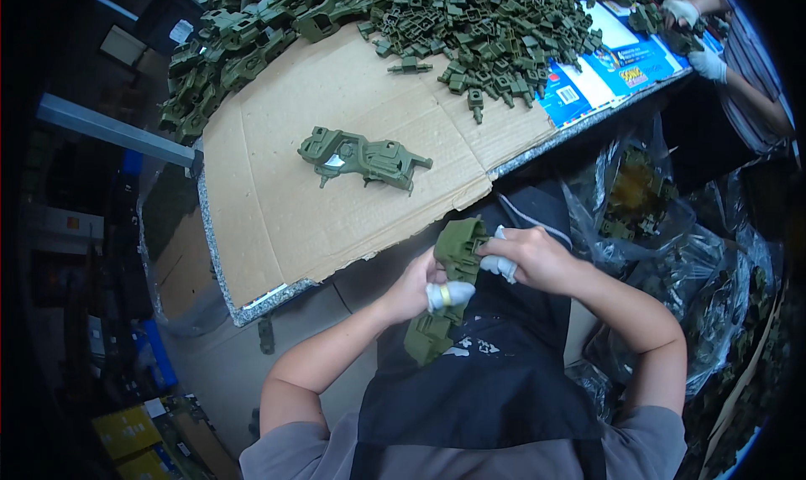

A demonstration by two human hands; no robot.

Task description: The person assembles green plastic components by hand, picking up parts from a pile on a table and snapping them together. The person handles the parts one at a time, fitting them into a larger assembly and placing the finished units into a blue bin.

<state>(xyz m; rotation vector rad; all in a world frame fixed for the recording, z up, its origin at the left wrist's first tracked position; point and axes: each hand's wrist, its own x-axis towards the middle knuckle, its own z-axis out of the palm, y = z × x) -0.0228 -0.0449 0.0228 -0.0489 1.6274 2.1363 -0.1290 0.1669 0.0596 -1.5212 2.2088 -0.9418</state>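
Over my black apron I hold a long green molded plastic part [460,249], tilted, its lower end hanging toward my lap. My left hand [417,289] grips it around the middle, with a white covering and a yellow band on one finger. At its upper right edge my right hand [525,258] is closed, fingers pinched against the part; white coverings show on those fingertips too. Whether a smaller piece sits in that pinch is hidden. On the cardboard in front of me lies a similar green plastic part [367,157], apart from both hands.
Cardboard [277,220] covers the table. Heaped at its far side are small green pieces [495,27], with larger green parts [243,52] at far left. Blue printed card [609,65] lies at right, near another person's gloved hands [709,65]. Clear plastic bags [672,287] stand at my right.
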